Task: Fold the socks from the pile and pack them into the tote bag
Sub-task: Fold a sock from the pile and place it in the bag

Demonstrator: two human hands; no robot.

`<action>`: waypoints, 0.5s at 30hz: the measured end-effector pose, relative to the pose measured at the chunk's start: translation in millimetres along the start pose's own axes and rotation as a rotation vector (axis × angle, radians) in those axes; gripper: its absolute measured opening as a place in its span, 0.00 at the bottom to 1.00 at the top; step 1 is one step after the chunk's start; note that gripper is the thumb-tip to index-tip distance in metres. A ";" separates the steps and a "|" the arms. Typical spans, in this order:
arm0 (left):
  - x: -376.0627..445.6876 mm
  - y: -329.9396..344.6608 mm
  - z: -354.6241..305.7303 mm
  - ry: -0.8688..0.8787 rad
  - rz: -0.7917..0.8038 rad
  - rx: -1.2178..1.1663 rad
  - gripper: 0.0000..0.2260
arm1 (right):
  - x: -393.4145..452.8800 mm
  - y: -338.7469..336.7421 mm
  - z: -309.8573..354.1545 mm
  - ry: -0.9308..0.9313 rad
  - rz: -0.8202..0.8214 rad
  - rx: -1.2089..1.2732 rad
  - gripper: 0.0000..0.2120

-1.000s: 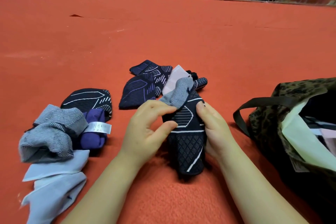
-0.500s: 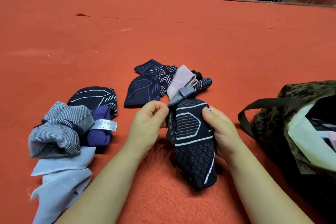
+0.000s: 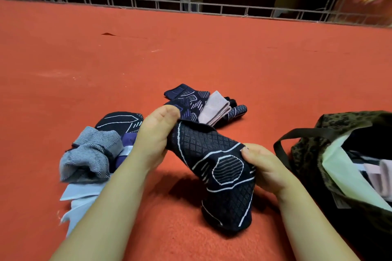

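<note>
A black sock with white line patterns (image 3: 220, 167) is held up over the red carpet between both hands. My left hand (image 3: 154, 137) grips its upper end and my right hand (image 3: 263, 165) grips its middle from the right; its lower end touches the carpet. More socks lie behind: a navy patterned sock (image 3: 186, 99) and a folded pink sock (image 3: 214, 108). To the left lie a grey striped sock (image 3: 91, 152), a black patterned sock (image 3: 118, 121), a purple sock (image 3: 127, 140) and a pale blue sock (image 3: 80, 195). The camouflage tote bag (image 3: 314, 154) stands open at right with folded items inside.
The red carpet (image 3: 191, 53) stretches far ahead to a metal railing (image 3: 191, 6) at the back. The tote's dark strap (image 3: 297, 135) loops toward the held sock.
The black sock has been lifted and tilted, its upper end swung left in my left hand. The grey cuff that showed at its top is hidden from view.
</note>
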State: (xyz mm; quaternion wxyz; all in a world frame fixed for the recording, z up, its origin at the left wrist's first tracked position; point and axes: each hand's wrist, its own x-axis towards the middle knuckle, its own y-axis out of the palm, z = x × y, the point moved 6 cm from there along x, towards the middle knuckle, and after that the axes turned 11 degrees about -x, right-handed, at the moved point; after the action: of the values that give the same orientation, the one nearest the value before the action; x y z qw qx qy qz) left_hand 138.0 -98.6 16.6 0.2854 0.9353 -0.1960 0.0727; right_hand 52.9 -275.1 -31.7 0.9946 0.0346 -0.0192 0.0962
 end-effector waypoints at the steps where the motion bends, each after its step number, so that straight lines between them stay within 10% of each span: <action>1: 0.8 6.2 -4.8 -0.002 0.076 0.067 0.16 | -0.6 0.3 1.5 0.016 -0.017 -0.071 0.26; 6: -2.3 52.5 -40.9 0.032 0.315 0.165 0.06 | -1.8 -4.4 45.1 -0.128 -0.374 -0.394 0.13; 15: -16.7 97.8 -88.7 0.082 0.523 0.222 0.15 | 6.3 28.2 120.3 -0.329 -0.318 -0.581 0.09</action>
State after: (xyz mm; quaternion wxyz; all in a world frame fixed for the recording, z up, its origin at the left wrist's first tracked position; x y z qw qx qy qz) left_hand 80.6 -117.6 135.2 0.1606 0.8748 -0.4097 0.2027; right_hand 49.8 -254.9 90.3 0.9490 -0.2319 -0.1997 -0.0758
